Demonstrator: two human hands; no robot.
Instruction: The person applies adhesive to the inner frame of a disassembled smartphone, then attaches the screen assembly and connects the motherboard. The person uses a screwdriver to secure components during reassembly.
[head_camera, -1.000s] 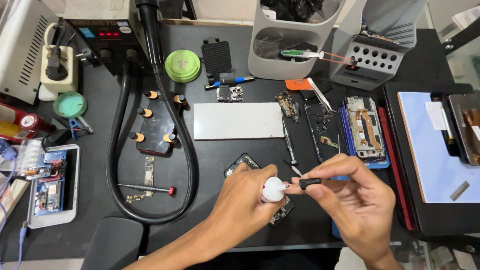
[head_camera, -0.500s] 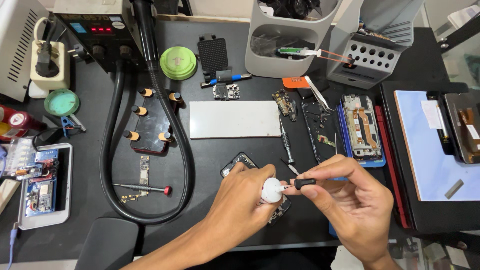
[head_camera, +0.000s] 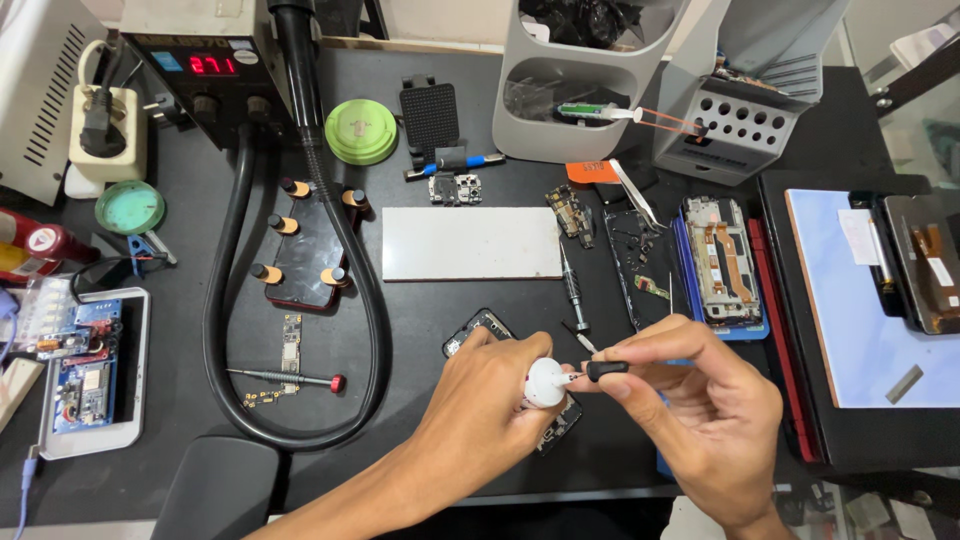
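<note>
Two hands meet low over your black desk (head_camera: 460, 300), which carries everything, largest first: a grey hot-air station with a red digit display (head_camera: 200, 60) at the far left, its thick black hose (head_camera: 375, 330) looping down across the desk and back; a pale grey plastic organiser rack (head_camera: 590, 80) at the far middle; a light blue mat (head_camera: 860, 300) on the right; a white rectangular plate (head_camera: 470, 243) lying flat in the centre; an opened phone frame on a blue holder (head_camera: 720, 260) to the right of it; and a round green lid (head_camera: 361, 131) near the station. Your left hand (head_camera: 480, 400) is closed around a small white rounded object (head_camera: 545, 382), fingers curled under it and thumb on top, held just above a dark phone part (head_camera: 490, 330) that lies partly hidden beneath your hands. Your right hand (head_camera: 690, 410) pinches a slim black-handled tool (head_camera: 600, 370) between thumb and forefinger, its thin tip touching the white object. What the white object is, you cannot tell from here. A small red-capped screwdriver (head_camera: 290, 378) lies well apart to the left, inside the hose loop.
</note>
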